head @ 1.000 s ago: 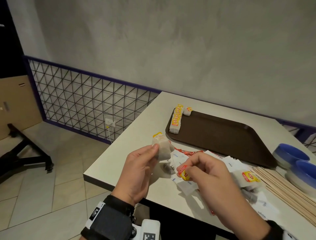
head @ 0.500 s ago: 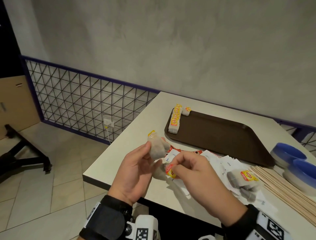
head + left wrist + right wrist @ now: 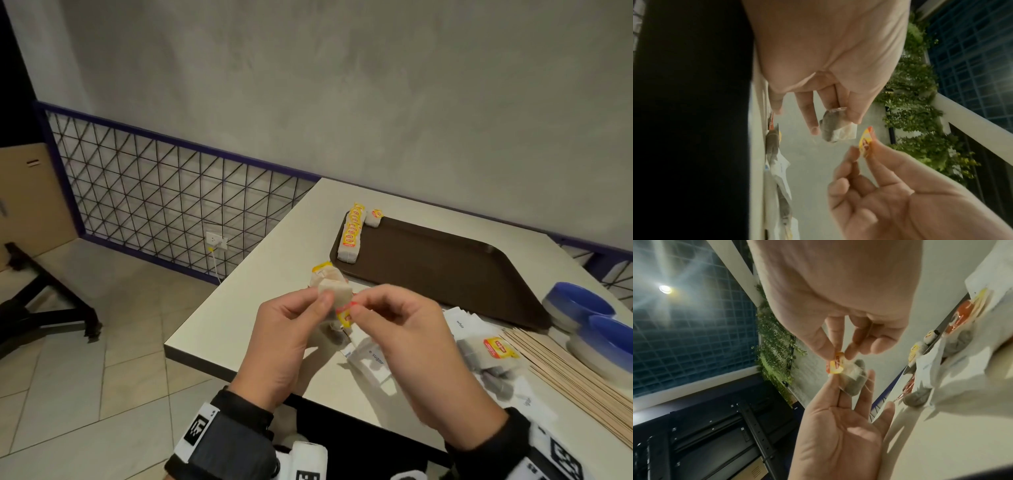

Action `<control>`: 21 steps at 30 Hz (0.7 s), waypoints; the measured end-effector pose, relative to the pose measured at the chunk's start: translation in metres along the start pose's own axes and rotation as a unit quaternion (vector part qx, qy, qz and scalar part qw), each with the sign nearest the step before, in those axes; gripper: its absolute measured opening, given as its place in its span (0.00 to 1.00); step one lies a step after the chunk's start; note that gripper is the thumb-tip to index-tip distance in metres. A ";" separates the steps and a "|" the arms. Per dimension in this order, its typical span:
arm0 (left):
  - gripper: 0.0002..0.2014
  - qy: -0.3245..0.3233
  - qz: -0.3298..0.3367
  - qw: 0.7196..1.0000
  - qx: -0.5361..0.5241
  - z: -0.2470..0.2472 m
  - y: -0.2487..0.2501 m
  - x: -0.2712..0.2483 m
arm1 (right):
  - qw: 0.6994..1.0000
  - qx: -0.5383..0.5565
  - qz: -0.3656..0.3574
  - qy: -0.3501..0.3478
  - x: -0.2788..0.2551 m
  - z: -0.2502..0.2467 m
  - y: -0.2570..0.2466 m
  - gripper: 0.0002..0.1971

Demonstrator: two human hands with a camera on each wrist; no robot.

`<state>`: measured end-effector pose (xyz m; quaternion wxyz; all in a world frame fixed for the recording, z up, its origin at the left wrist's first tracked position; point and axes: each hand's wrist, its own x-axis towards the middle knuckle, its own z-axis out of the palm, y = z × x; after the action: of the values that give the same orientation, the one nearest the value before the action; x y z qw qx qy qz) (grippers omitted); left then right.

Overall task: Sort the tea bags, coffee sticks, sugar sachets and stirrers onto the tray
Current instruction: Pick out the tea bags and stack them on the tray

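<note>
My left hand (image 3: pixel 322 301) pinches a pale tea bag (image 3: pixel 330 287) between thumb and fingers above the table's near left corner; a second bag with a yellow tag sticks up behind it. Right beside it, my right hand (image 3: pixel 356 306) pinches a yellow-red paper tag (image 3: pixel 344 317). In the left wrist view the tea bag (image 3: pixel 835 129) hangs from my fingers, a little apart from the tag (image 3: pixel 865 142). The right wrist view has the tag (image 3: pixel 835 365) against the bag (image 3: pixel 854 379). The brown tray (image 3: pixel 445 270) holds a row of tea bags (image 3: pixel 351 233) at its left end.
Under my right hand lie white sugar sachets (image 3: pixel 373 359) and more tea bags (image 3: pixel 493 349). Wooden stirrers (image 3: pixel 565 370) are spread to their right, next to two blue bowls (image 3: pixel 579 301). The table edge runs just below my hands, with tiled floor and a mesh railing to the left.
My right hand has moved up and to the left with the tag, right up to the tea bag that my left hand holds. The left hand has stayed nearly in place.
</note>
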<state>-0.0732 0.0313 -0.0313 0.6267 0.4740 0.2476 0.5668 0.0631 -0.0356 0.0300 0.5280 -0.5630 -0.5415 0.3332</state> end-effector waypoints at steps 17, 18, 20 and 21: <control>0.08 -0.056 0.003 0.996 0.069 0.005 0.001 -0.005 | 0.983 -0.156 -0.098 0.000 0.016 -0.002 0.016 0.18; 0.09 -0.058 0.005 0.996 0.068 0.005 0.001 -0.005 | 0.980 -0.175 -0.095 -0.007 0.017 -0.002 0.019 0.17; 0.09 -0.068 0.014 0.995 0.074 0.006 0.001 -0.005 | 0.982 -0.174 -0.073 -0.016 0.020 -0.003 0.022 0.17; 0.09 -0.070 0.021 0.994 0.082 0.005 0.000 -0.005 | 0.984 -0.165 -0.063 -0.019 0.021 -0.004 0.023 0.17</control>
<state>-0.0699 0.0246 -0.0303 0.5898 0.5672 0.2388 0.5229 0.0768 -0.0134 0.0129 0.4374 -0.6010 -0.6333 0.2155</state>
